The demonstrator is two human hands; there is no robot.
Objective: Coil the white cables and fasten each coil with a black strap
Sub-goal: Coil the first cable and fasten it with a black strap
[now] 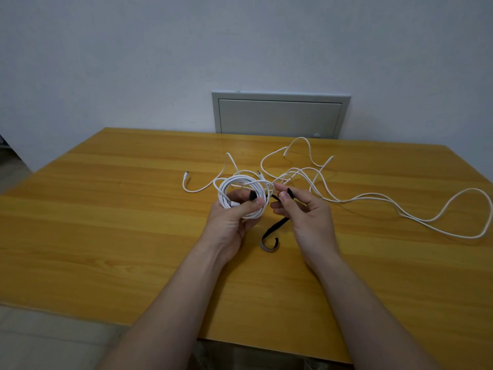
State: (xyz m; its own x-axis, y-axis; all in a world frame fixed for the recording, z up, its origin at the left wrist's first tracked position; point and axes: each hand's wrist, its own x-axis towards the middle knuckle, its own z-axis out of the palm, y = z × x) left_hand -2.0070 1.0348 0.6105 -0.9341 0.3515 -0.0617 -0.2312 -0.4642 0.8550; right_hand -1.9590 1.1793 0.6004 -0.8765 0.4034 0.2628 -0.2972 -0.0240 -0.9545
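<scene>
My left hand (pixel 234 217) grips a coiled white cable (pixel 240 188) above the middle of the wooden table (pixel 106 222), thumb pressing one end of a black strap against the coil. My right hand (pixel 301 209) pinches the same black strap (pixel 277 225) just right of the coil. The strap's long tail hangs down and curls onto the table. Loose white cable (pixel 373 194) sprawls over the table's right half, with loops rising at the back. Another white cable end (pixel 186 180) with a plug lies left of the coil.
The table's near edge runs across the bottom, with floor below it. A grey wall panel (pixel 280 116) sits behind the table's far edge. The table's left half is bare wood.
</scene>
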